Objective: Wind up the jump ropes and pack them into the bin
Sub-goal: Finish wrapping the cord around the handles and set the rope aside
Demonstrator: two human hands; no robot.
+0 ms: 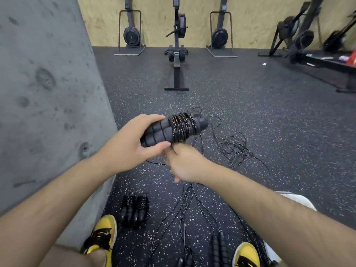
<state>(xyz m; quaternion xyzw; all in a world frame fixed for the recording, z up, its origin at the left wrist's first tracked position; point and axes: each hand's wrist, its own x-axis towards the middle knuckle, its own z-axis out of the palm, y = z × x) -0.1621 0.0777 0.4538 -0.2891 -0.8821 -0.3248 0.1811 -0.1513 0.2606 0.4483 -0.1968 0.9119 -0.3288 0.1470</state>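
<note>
The left hand [127,143] gripped the foam handles of a jump rope [173,129], fingers curled over the top and thumb pressed under the near end, holding the pair side by side and tilted up toward 2 o'clock. Black cord was wound in tight turns around the far half of the handles. The right hand [185,164] sat just below that bundle at 5 o'clock from it, fingers curled inward under the coil; whether they pinched the cord could not be told, since the fingers were turned away and blurred.

At 9 o'clock a grey concrete wall [48,93] filled the left side. Low at 7 o'clock, a yellow and black shoe [103,235] stood on the speckled rubber floor [250,112], and just beside it at its 2 o'clock lay two wound rope bundles [134,211], touching each other. From under the hands, loose cords [192,205] ran down toward 6 o'clock, where more black handles [219,249] lay on the floor between the feet. A tangle of cord [235,147] spread at 3 o'clock from the hands. A second yellow shoe [247,256] showed at 5 o'clock, with a white object [297,199] behind the right forearm. At 12 o'clock, well apart, a rowing machine [178,45] stood against a plywood wall [158,20].
</note>
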